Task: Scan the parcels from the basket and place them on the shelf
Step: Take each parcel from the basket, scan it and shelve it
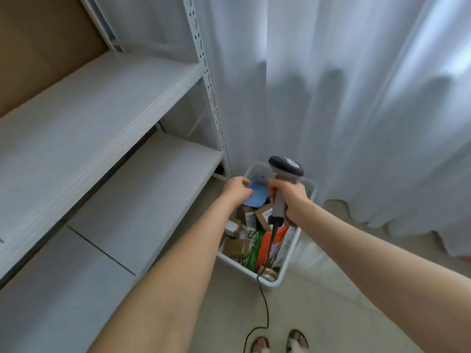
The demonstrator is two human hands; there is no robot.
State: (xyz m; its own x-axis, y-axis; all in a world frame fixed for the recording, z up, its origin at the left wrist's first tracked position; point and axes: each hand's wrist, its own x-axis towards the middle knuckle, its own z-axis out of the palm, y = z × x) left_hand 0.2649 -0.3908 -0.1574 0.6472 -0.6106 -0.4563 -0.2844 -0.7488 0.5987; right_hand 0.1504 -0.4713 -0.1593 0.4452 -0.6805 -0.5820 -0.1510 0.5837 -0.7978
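A white plastic basket (pixel 290 253) stands on the floor, holding several parcels: brown cardboard boxes (pixel 237 247), a green and an orange packet (pixel 274 240). My left hand (pixel 235 189) reaches over the basket's far end and grips a blue soft parcel (pixel 257 196) by its edge. My right hand (pixel 290 197) is closed around the handle of a grey barcode scanner (pixel 285 169), head pointing away, above the basket. Its black cable hangs down to the floor. The white metal shelf (pixel 107 138) stands to the left, its boards bare.
White curtains (pixel 356 110) hang behind and to the right of the basket, pooling on the tiled floor. A perforated shelf upright (pixel 211 98) stands just left of the basket. My sandalled feet (pixel 279 342) are at the bottom, beside the scanner cable.
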